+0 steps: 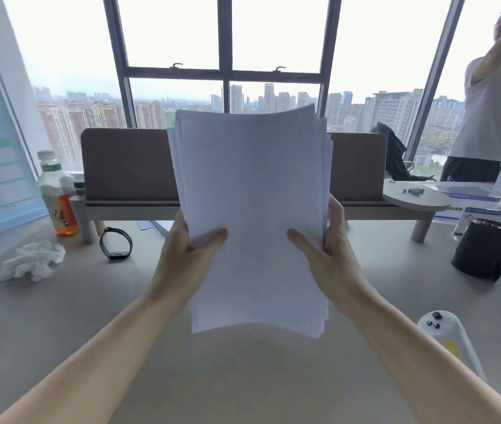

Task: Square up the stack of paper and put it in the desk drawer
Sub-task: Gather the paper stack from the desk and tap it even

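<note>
A thick stack of white paper [254, 191] stands upright in the air above the grey desk [182, 377], its bottom edge a little off the desktop. The sheets are uneven, fanned at the top and at both sides. My left hand [186, 255] grips the stack's left edge, thumb on the front face. My right hand [327, 249] grips the right edge the same way. No drawer is in view.
A brown divider panel [126, 163] stands behind the paper. On the left are a bottle of orange drink [56, 194], crumpled tissue [32, 261] and a black wristband [115, 243]. A black bag-lined bin [483, 249] and a white device [440, 328] are at right. A person [494, 117] stands far right.
</note>
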Demonstrator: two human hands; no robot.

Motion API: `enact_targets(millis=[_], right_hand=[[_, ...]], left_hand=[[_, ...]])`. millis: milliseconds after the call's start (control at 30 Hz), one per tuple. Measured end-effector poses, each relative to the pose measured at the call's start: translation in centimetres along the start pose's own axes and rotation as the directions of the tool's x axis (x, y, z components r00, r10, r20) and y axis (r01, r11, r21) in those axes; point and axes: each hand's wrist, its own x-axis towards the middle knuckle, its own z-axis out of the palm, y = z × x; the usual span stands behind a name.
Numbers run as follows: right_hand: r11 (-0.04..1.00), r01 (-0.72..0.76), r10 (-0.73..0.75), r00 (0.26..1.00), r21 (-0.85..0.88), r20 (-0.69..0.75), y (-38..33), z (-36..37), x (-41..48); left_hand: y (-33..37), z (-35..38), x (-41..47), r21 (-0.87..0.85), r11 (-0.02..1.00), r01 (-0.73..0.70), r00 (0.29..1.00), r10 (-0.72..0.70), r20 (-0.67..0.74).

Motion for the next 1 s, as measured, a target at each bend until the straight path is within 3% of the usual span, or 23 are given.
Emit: enact_targets(millis=[67, 233, 333, 467, 533, 567, 600, 633, 667, 700, 733, 800, 900, 1000], right_hand=[[0.996, 0.083, -0.083, 0.996, -0.02, -0.021, -0.9, 0.3, -0.6], [0.995, 0.051, -0.042, 0.993, 0.083, -0.111, -0.1, 0.7, -2.0], [0.993, 0.05, -0.039, 0.994, 0.111, -0.099, -0.5, 0.5, -1.8], [0.987, -0.004, 0.014, 0.998, 0.158, -0.067, -0.5, 0.1, -2.0], [0.985, -0.043, 0.051, 0.998, 0.165, -0.046, -0.1, -0.1, -2.1], [0.985, -0.06, 0.068, 0.997, 0.16, -0.044, 0.1, -0.2, -2.1], [0.986, -0.072, 0.08, 0.996, 0.152, -0.046, 0.4, -0.2, -2.0], [0.986, -0.08, 0.088, 0.995, 0.145, -0.048, 0.5, -0.2, -1.9], [0.987, -0.084, 0.091, 0.995, 0.138, -0.046, 0.6, -0.2, -1.8], [0.987, -0.088, 0.094, 0.995, 0.134, -0.041, 0.7, -0.2, -1.8], [0.987, -0.089, 0.094, 0.995, 0.133, -0.032, 0.7, -0.2, -1.8], [0.985, -0.091, 0.095, 0.995, 0.144, -0.016, 0.6, -0.2, -1.8], [0.987, -0.085, 0.086, 0.996, 0.134, 0.003, 0.4, -0.4, -1.7], [0.991, -0.07, 0.07, 0.998, 0.116, 0.009, 0.5, -0.3, -1.7]], left_hand=[[0.6, -0.6, -0.3, -0.054, 0.999, 0.006, 1.0, -0.006, 0.009], [-0.2, -1.2, -1.6, -0.043, 0.999, -0.002, 1.0, 0.003, 0.019], [0.8, -1.3, -1.1, -0.092, 0.996, -0.02, 1.0, 0.02, 0.002], [2.0, -1.3, -0.6, -0.138, 0.99, 0.028, 0.996, -0.016, 0.082], [2.8, -1.4, -0.5, -0.117, 0.992, -0.044, 0.999, 0.046, 0.015], [3.6, -1.5, -0.4, -0.005, 0.988, -0.153, 0.987, 0.152, -0.059], [4.9, -1.3, -0.4, 0.194, 0.94, -0.279, 0.949, 0.302, -0.096], [6.2, -0.9, -0.3, 0.421, 0.811, -0.406, 0.885, 0.463, -0.04], [7.5, -0.2, -0.1, 0.611, 0.607, -0.509, 0.817, 0.565, 0.119], [8.8, 0.7, 0.1, 0.709, 0.397, -0.583, 0.762, 0.569, 0.309], [9.9, 1.8, 0.2, 0.731, 0.259, -0.631, 0.733, 0.507, 0.453], [10.9, 3.4, 0.3, 0.74, 0.203, -0.641, 0.742, 0.41, 0.53], [11.3, 4.6, 0.4, 0.717, 0.238, -0.655, 0.714, 0.506, 0.484], [10.4, 5.5, 0.2, 0.674, 0.243, -0.697, 0.694, 0.466, 0.55]])
